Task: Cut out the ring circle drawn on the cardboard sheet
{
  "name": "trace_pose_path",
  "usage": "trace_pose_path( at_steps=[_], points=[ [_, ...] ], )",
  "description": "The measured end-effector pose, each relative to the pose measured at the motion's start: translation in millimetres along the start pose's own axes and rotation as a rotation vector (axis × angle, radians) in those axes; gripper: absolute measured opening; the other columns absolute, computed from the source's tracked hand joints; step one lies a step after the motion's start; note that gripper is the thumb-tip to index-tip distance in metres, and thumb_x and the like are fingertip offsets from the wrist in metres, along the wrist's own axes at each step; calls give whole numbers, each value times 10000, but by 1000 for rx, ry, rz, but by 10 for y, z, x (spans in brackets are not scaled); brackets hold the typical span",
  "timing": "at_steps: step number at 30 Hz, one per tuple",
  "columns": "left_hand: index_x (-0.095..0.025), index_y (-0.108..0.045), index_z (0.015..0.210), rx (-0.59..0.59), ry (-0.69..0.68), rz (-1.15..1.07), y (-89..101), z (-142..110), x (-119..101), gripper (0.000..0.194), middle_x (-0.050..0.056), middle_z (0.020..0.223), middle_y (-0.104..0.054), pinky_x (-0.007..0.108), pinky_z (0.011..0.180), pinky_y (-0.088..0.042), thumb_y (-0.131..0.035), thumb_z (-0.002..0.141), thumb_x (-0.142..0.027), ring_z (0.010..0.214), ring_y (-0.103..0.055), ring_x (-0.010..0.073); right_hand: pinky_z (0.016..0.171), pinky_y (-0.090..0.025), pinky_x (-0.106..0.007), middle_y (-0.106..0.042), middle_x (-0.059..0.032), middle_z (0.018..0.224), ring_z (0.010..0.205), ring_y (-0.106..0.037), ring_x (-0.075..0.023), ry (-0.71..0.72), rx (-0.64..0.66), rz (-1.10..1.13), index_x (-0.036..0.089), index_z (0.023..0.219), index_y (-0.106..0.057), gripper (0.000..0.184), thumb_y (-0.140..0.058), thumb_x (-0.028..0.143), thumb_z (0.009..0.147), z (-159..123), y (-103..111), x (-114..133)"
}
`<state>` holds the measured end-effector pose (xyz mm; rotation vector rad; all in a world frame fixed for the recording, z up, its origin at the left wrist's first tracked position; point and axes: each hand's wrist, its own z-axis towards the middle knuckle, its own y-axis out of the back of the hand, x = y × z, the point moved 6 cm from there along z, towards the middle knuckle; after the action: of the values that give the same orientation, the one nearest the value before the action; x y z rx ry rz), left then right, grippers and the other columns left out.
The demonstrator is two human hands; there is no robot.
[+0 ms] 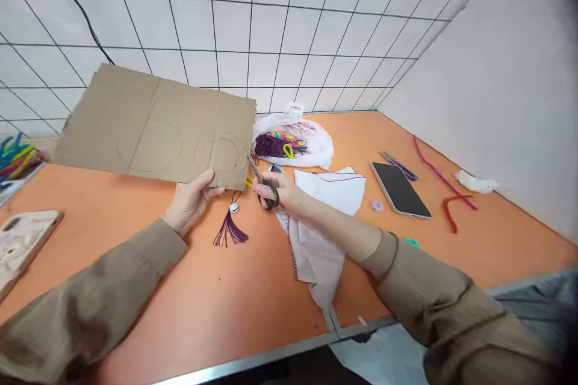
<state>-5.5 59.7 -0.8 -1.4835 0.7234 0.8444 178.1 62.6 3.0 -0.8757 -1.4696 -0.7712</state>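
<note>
My left hand (192, 200) grips the lower edge of a brown cardboard sheet (158, 126) and holds it up above the orange table (189, 289). Two circles are drawn on the cardboard. My right hand (282, 192) is closed on black-handled scissors (262, 177), whose blades meet the cardboard's lower right edge near the right circle. A purple tassel with a white bead (230, 228) lies on the table just below both hands.
White cloth (325, 216) lies under my right forearm. Behind it is a plastic bag of purple yarn and coloured bits (291, 144). A dark phone (400, 189), red pipe cleaners (445, 192) and a tissue lie right. Another phone (22, 240) and coloured pipe cleaners (15, 156) lie left.
</note>
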Motion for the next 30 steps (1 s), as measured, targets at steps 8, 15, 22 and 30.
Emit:
trace_pose_path(
  at_steps=[8,15,22,30],
  points=[
    [-168,-664,1095,-50,53,-54,-11,-4,61,312,15,880,-757,184,523,-610,-655,803,-57,680,-704,131,397,-263,-199,-484,75,462,399,-415,-66,63,-29,45,192,733,-499,460,-739,574,641,28,-33,-22],
    [-137,-690,986,-69,101,-86,8,-14,117,187,27,856,-756,175,564,-610,-649,817,-67,677,-702,120,424,-323,-206,-489,76,450,411,-433,-76,84,-82,-36,195,717,-500,326,-690,461,709,31,-21,-23],
    [-157,-690,1019,-56,89,-77,-1,-9,105,234,23,859,-757,187,540,-607,-659,805,-68,681,-705,137,420,-328,-195,-500,75,418,391,-432,-76,49,-100,-88,196,721,-497,147,-584,310,749,42,-10,-43],
    [-174,-678,1058,-32,51,-70,-33,3,87,261,12,908,-753,174,524,-599,-636,824,-64,708,-700,125,384,-304,-178,-583,49,490,384,-441,-70,3,-44,-57,196,770,-492,150,-594,302,742,23,-65,-36]
  ],
)
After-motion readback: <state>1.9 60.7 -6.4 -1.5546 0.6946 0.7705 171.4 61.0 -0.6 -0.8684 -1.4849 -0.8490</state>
